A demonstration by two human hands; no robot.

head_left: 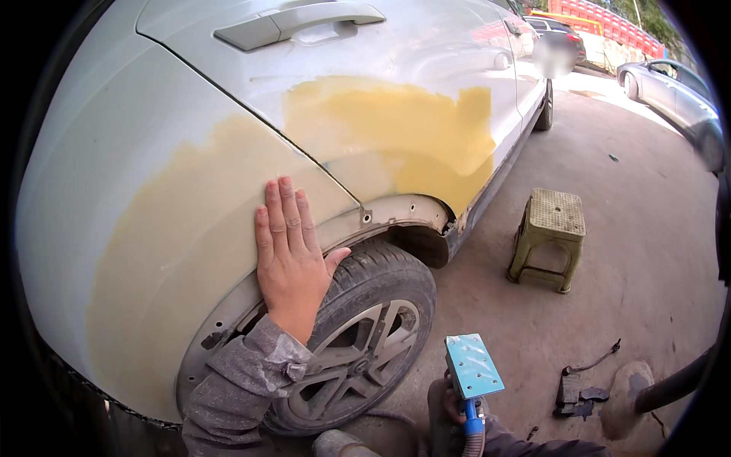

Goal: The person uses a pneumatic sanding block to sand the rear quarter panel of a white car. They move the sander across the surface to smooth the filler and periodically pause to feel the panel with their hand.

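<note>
My left hand (289, 244) lies flat on the car's rear fender (175, 251), just above the wheel arch. Its fingers point up and it holds nothing. Under the palm the panel has a dull, sanded beige patch. Low on the right, my right hand (454, 407) is wrapped around a power sander (475, 364) with a light blue rectangular pad turned upward. A blue fitting and ribbed hose run down from it. Most of that hand is hidden behind the tool. Yellow filler (381, 122) covers the lower rear door, next to the fender.
Below the arch is the rear wheel (362, 358). A worn plastic stool (552, 236) stands on the concrete floor to the right. Nearer lie a dark bracket-like part (579, 392) and a black pole (678, 385). Other cars, including a silver one (674, 91), are parked farther back.
</note>
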